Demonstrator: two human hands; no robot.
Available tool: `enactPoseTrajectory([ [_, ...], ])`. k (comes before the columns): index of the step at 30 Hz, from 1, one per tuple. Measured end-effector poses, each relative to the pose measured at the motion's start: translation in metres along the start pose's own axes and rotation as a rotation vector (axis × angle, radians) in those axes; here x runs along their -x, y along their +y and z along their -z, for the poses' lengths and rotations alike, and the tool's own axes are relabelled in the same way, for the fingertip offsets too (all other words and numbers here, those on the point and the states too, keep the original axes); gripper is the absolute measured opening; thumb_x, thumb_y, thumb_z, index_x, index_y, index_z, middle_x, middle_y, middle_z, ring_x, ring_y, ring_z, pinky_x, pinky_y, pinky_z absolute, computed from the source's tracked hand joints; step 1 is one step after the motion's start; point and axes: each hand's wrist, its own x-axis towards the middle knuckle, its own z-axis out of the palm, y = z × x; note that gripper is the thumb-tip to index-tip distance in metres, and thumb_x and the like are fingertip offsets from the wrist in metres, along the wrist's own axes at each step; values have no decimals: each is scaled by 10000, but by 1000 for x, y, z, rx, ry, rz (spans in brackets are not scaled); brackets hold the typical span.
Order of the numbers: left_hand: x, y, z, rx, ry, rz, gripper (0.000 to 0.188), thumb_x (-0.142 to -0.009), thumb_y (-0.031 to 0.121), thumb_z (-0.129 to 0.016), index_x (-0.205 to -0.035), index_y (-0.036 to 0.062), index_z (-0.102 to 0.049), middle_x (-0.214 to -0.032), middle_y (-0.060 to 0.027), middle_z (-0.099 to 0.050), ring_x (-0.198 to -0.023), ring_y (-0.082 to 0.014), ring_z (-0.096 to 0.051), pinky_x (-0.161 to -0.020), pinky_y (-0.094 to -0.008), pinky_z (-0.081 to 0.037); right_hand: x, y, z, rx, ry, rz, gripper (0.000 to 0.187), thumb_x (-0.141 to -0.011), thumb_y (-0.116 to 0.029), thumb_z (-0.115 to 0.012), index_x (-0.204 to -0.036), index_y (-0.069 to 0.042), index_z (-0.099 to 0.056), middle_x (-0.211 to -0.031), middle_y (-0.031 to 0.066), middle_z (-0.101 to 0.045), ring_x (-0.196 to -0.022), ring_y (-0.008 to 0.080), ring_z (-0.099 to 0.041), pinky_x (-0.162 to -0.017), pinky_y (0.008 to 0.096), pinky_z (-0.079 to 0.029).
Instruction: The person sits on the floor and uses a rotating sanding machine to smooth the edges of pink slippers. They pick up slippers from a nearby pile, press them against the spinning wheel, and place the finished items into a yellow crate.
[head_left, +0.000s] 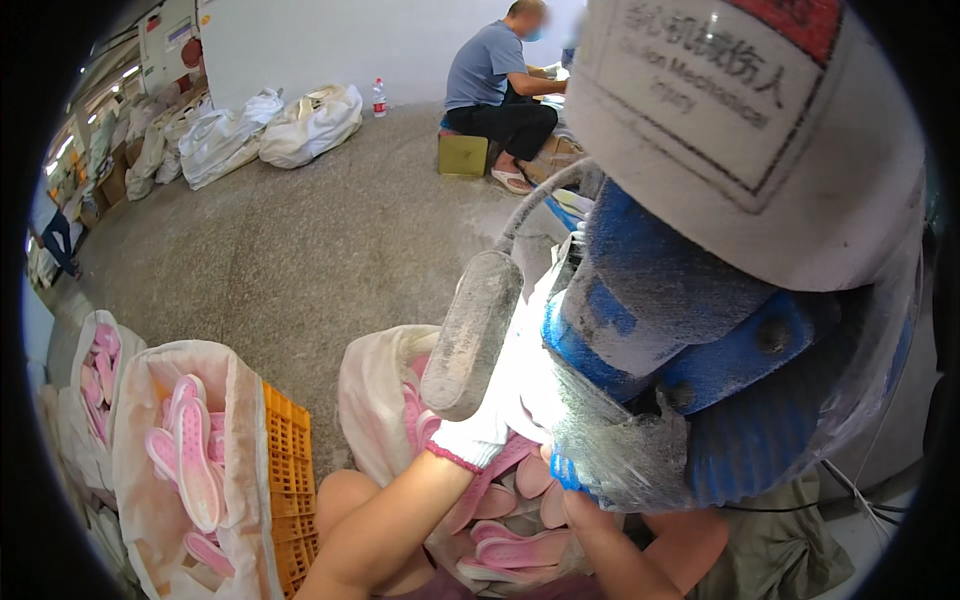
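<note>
My left hand [483, 432], in a white knitted glove with a red cuff, reaches up beside the blue machine [640, 300]. Its fingers are lost in bright glare and behind the grey lamp head [473, 335]. Next to it, my right hand [572, 490] has its fingers bent at the pale, curved edge of a shoe sole [527, 424]; most of that sole is hidden by glare and the machine. Just below both hands, pink and white shoe soles [520, 545] lie heaped in a pale sack [380, 385] between my knees.
At left, a lined yellow crate [288, 490] and another sack [85, 350] hold pink soles. Clear plastic wraps the machine under its white cover [760, 130]. A black cable [780, 508] runs at right. Farther off, a seated person [495, 85] works near white sacks [310, 125].
</note>
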Motion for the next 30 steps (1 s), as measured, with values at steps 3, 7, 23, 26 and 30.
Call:
enactPoseTrajectory([
  [3, -12, 9, 8, -31, 17, -11, 455, -1033, 245, -407, -1430, 27, -366, -1374, -65, -489, -1225, -166, -471, -1062, -293, -350, -30, -19, -6, 215, -152, -37, 307, -835, -62, -663, -1122, -8, -567, -1040, 110, -629, -892, 204, -625, -765, 361, -524],
  [7, -1, -21, 66, 159, -8, 47, 461, -1032, 249, -384, -1429, 17, -354, -1374, -83, -484, -1237, -175, -462, -1074, -305, -351, -32, -45, -11, 340, -336, -157, 307, -812, -47, -698, -1094, -10, -582, -1040, 97, -626, -910, 178, -622, -752, 343, -527],
  [23, 47, 10, 56, 180, -11, 383, 517, -990, 449, -423, -1274, 28, -521, -1202, -112, -608, -1081, -221, -609, -938, -349, -496, 93, 19, 68, -381, -161, -282, 577, -803, 54, -521, -1369, 73, -411, -1250, 150, -583, -1148, 202, -567, -984, 311, -437],
  [26, 33, 27, 84, -404, -126, 527, 347, -922, 301, -631, -1105, 6, -632, -1028, -64, -668, -969, -135, -624, -860, -294, -499, 82, 47, 97, -402, 245, -530, 442, -834, -25, -572, -1265, 50, -507, -1146, 98, -630, -1067, 187, -596, -938, 309, -457],
  [30, 40, 17, 125, -805, -117, 430, 427, -880, 262, -697, -1201, 12, -568, -1031, -83, -640, -925, -149, -600, -815, -274, -502, 53, 98, 104, -296, 296, -528, 432, -838, -134, -670, -1221, 14, -536, -1166, 83, -609, -1039, 175, -586, -902, 313, -468],
])
